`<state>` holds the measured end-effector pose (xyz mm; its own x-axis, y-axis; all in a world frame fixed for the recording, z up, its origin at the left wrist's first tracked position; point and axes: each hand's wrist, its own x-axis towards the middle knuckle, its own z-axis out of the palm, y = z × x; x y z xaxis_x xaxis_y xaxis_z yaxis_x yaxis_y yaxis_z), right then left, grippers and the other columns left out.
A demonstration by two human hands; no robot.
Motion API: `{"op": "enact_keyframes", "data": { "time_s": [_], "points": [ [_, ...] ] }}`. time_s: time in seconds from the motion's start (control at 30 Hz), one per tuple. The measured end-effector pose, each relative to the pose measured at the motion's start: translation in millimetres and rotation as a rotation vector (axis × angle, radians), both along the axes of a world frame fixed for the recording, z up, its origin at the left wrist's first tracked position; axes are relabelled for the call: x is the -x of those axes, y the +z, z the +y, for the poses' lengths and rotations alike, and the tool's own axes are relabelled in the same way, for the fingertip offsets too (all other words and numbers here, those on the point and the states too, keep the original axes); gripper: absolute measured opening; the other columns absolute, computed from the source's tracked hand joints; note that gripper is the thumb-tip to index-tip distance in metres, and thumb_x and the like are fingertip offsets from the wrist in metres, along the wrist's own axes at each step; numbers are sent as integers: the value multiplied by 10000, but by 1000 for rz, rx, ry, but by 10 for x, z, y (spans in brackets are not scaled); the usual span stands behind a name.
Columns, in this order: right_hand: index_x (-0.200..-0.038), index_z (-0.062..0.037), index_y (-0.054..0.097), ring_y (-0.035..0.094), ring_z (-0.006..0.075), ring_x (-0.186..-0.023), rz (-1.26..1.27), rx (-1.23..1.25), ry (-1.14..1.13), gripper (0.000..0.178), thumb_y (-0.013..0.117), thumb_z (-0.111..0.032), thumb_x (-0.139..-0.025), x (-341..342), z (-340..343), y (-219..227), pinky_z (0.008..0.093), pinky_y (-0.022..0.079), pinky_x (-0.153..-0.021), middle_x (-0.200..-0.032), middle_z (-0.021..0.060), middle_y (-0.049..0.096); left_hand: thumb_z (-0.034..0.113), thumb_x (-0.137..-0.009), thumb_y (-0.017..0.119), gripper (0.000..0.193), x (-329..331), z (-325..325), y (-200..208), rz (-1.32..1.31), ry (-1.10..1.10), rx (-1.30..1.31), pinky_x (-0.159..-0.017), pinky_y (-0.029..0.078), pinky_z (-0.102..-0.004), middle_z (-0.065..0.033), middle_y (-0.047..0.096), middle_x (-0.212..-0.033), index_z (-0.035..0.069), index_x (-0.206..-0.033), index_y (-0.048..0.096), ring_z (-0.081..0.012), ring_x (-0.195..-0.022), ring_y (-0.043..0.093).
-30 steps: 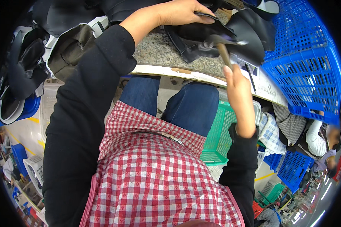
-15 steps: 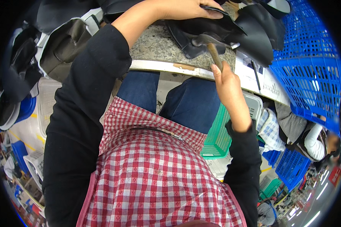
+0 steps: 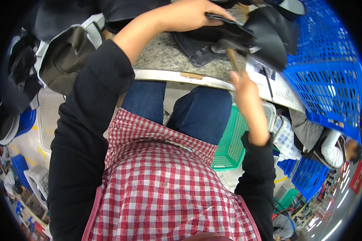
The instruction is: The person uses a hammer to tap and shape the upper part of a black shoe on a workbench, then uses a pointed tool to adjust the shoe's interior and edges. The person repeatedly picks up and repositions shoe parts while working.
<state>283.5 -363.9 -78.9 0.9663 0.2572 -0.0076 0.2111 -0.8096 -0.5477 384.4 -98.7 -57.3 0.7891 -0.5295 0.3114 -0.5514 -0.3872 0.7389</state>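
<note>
My left hand (image 3: 191, 16) grips the edge of a folded black leather piece (image 3: 229, 31), its fingers pressed over the top and the thumb out of sight. My right hand (image 3: 244, 86), a little blurred, is wrapped round the wooden handle of a hammer (image 3: 235, 60). The hammer's metal head is at the lower part of the leather; whether it touches, I cannot tell. Beneath the leather is a speckled stone slab (image 3: 159, 54) at the table's near edge.
Further black leather pieces (image 3: 271, 34) lie right of the work, with a pen (image 3: 268, 82) on paper. A blue crate (image 3: 326, 76) stands at far right. Dark, lined leather pieces (image 3: 64, 56) sit at left. Below the table is a green basket (image 3: 233, 138). Another person's sleeve (image 3: 333, 148) shows at right.
The hammer in my right hand has shifted slightly to the right along the leather and is now blurred. My left hand keeps its hold; the whole view has shifted a little.
</note>
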Motion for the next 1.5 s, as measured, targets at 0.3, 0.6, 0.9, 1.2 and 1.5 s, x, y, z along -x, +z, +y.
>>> {"op": "enact_keyframes", "data": {
  "time_s": [0.3,0.6,0.9,1.2,1.5],
  "points": [
    [-1024,-63,607,667,420,-744,-322,-232,236,193,732,-175,-929,699,-393,-82,475,508,-626,-806,182,649,-19,-947,622,392,1641,665,962,-466,523,-97,-1016,516,-301,-91,743,-1247,123,-1300,717,-235,-1161,704],
    [-930,-71,721,721,322,-768,-620,117,173,291,752,-357,-885,-113,58,-546,450,570,-664,-874,131,705,87,-1083,522,327,5387,2366,877,-548,1459,-693,-1084,441,-327,-121,668,-1385,-2,-1375,639,-228,-1273,618],
    [-975,-85,725,643,359,-1030,-585,253,-48,244,771,-270,-823,-673,-844,-624,485,537,-853,-1118,171,671,59,-933,700,763,5885,3018,-1071,149,1548,-507,-1220,320,-454,-247,376,-1618,15,-1598,327,-381,-1507,360],
    [-1051,-13,613,670,436,-1006,-129,234,-234,295,683,-284,-958,-587,-1496,-548,527,538,-858,-1032,237,674,144,-960,688,384,1832,682,-123,60,655,-187,-910,548,-335,-174,758,-1103,51,-1331,657,-282,-1034,739],
    [-949,-40,689,587,347,-1043,-375,-103,407,228,792,-182,-804,-184,-279,-403,441,505,-924,-1134,131,578,180,-863,781,480,580,-654,-638,27,658,-294,-904,516,-510,-266,656,-1161,-8,-1269,608,-468,-1069,645]
  ]
}}
